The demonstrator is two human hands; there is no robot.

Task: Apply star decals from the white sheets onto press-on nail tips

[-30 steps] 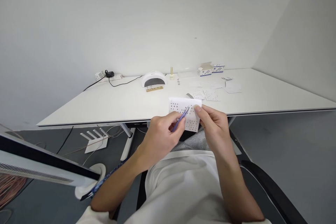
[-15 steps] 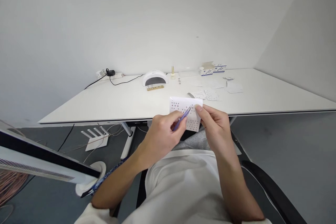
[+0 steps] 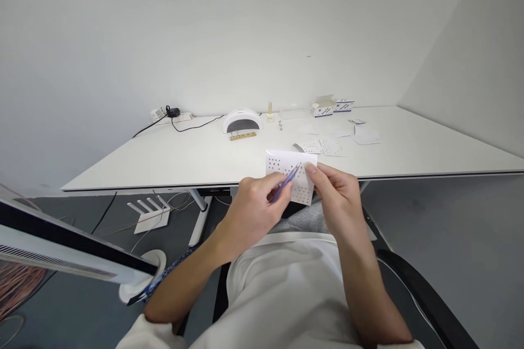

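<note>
Purple tweezers (image 3: pixel 285 183) are pinched in my left hand (image 3: pixel 257 204), their tips at the face of a white sticker sheet (image 3: pixel 302 188). Rows of small dark star-like or diamond-like marks cover parts of the sheet. My right hand (image 3: pixel 338 191) grips the sheet by its right edge, thumb on the front and fingers behind. The sheet is held up just in front of the table's near edge, above my lap. Whether the tweezer tips hold a sticker is too small to tell.
On the white table (image 3: pixel 172 158) stand a nail lamp (image 3: pixel 242 120), a gold strip (image 3: pixel 243 136), a polish bottle (image 3: pixel 270 113) and small boxes (image 3: pixel 323 107). More patterned sheets (image 3: pixel 332 147) and white papers (image 3: pixel 366 135) lie to the right. A white router (image 3: pixel 151 220) sits below left.
Both hands, the tweezers and the sheet keep nearly the same pose. The whole view has shifted very slightly.
</note>
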